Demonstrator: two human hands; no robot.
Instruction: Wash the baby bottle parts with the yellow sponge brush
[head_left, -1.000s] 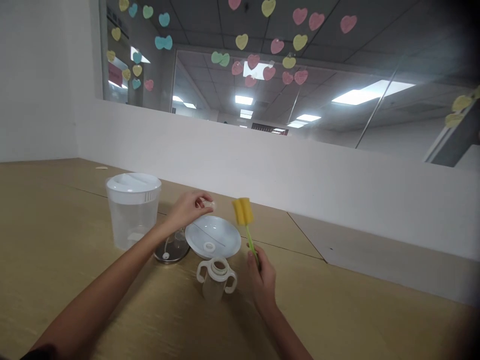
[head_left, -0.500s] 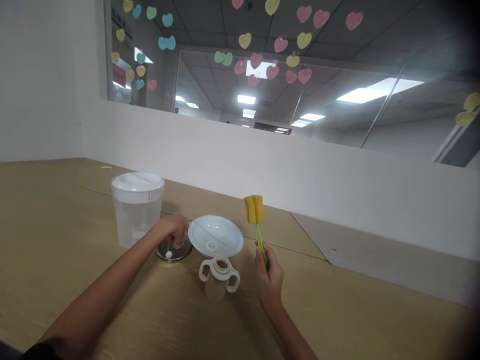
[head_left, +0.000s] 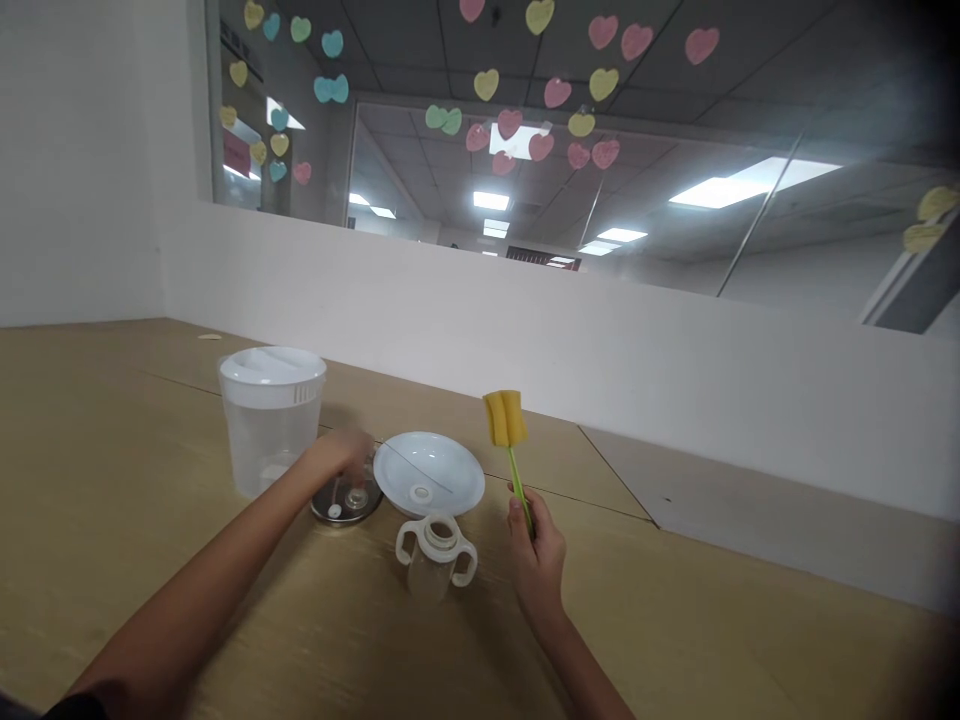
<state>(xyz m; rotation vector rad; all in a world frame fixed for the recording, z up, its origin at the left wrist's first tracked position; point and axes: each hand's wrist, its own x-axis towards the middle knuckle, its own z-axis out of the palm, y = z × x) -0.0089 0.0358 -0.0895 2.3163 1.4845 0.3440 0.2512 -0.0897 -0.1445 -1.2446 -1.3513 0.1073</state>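
My right hand point(head_left: 538, 545) is closed round the green handle of a brush with a yellow sponge head point(head_left: 504, 418), held upright. My left hand point(head_left: 351, 455) is over a round metal tray point(head_left: 326, 505) that bears small clear and white parts; its fingers are smeared by motion. Right of the tray sits a pale blue bowl point(head_left: 442, 465) with a white ring-shaped part point(head_left: 421, 493) and a thin straw-like piece in it. In front of the bowl stands a clear bottle with two white handles point(head_left: 437, 550), its top open.
A translucent pitcher with a white lid point(head_left: 272, 425) stands behind my left forearm. The wooden table point(head_left: 675, 620) meets a white wall point(head_left: 600, 345) below a window with heart-shaped notes. A small flat piece point(head_left: 209, 337) lies near the wall at the left.
My left hand has lifted slightly from the metal tray, leaving the clear part there more exposed. My right hand still holds the sponge brush in nearly the same place.
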